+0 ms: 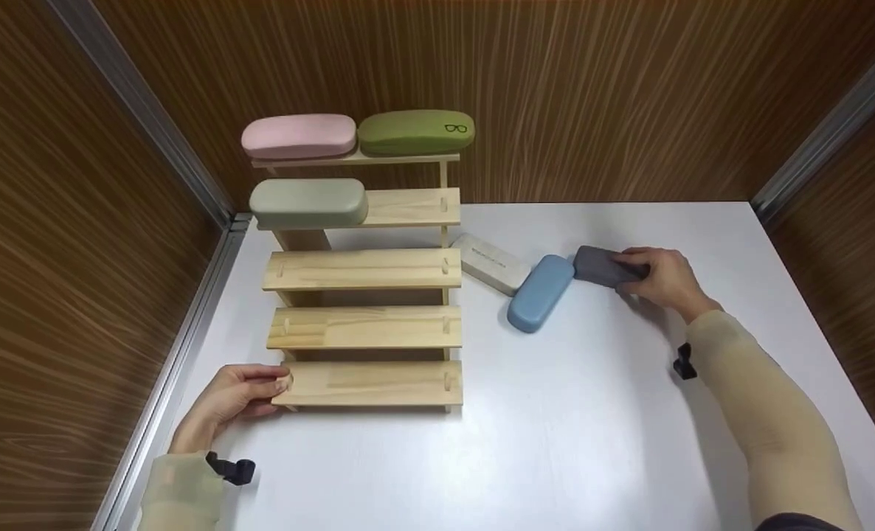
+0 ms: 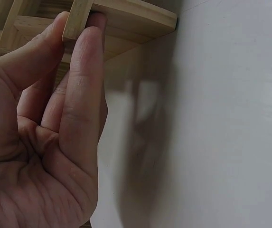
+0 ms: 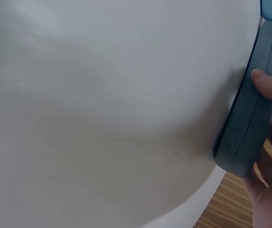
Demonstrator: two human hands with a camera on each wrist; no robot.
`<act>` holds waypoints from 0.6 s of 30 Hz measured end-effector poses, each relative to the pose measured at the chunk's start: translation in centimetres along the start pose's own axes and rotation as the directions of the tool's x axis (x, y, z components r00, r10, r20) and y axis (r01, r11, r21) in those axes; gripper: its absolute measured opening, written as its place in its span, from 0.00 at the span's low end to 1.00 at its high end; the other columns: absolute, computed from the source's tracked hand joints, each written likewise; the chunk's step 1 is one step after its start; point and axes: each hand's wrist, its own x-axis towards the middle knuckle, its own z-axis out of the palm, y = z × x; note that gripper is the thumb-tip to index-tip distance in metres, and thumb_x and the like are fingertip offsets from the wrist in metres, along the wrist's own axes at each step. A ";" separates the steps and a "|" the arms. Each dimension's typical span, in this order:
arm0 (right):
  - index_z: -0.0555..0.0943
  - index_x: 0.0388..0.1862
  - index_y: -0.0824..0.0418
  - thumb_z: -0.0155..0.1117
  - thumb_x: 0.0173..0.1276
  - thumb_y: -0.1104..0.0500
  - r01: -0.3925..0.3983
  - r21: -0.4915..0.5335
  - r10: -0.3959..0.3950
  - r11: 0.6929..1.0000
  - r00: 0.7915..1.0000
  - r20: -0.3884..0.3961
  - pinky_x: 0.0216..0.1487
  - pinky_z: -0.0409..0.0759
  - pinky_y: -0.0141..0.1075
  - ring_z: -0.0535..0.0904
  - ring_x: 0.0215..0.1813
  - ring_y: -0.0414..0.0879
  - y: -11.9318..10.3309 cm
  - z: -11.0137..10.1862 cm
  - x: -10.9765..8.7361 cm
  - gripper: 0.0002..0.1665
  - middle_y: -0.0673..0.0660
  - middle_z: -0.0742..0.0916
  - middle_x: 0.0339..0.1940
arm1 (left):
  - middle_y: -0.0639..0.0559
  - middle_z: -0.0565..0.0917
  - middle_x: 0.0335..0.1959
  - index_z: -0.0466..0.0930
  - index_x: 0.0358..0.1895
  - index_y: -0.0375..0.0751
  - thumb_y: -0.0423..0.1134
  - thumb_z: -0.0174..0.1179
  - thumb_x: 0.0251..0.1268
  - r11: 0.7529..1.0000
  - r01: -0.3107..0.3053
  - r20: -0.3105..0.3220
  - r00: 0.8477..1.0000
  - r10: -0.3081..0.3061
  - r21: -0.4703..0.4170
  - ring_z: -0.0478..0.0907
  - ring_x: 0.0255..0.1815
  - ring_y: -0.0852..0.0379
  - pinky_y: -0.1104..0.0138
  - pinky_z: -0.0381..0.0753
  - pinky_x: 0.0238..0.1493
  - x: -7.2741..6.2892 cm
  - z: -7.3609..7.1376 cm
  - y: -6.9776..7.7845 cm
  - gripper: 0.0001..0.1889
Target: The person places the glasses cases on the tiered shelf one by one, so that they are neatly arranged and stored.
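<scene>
My left hand pinches the left end of the lowest shelf of a stepped wooden rack; the left wrist view shows thumb and fingers on either side of the wood. At the right, my right hand grips a dark grey glasses case by its right end, thumb on one long side in the right wrist view. The grey case's left end meets the top of a blue glasses case. Beside the blue one lies a cream glasses case with small lettering.
On the rack's top shelf sit a pink case and a green case with a glasses drawing. A pale grey-green case lies on the second shelf's left side. Wood-grain panels wall the white table at back and sides.
</scene>
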 end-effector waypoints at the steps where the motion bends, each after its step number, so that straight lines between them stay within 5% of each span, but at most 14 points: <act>1: 0.87 0.71 0.63 0.83 0.65 0.66 -0.001 -0.002 0.001 1.000 1.000 -0.004 0.84 0.74 0.72 0.77 0.80 0.76 0.0 0.0 -0.1 0.34 0.72 0.85 0.76 | 0.64 0.95 0.43 0.95 0.57 0.47 0.31 0.73 0.76 1.000 -0.002 -0.001 1.000 0.002 0.000 0.93 0.42 0.65 0.71 0.97 0.43 0.0 0.0 0.0 0.12; 18: 0.88 0.71 0.61 0.86 0.66 0.59 -0.027 0.005 0.027 1.000 0.999 -0.037 0.75 0.81 0.66 0.83 0.73 0.72 0.2 -0.1 -0.5 0.34 0.71 0.88 0.71 | 0.64 0.95 0.43 0.95 0.58 0.44 0.32 0.73 0.76 1.000 -0.019 -0.009 1.000 0.019 0.020 0.92 0.42 0.65 0.71 0.97 0.43 -0.1 0.0 0.1 0.12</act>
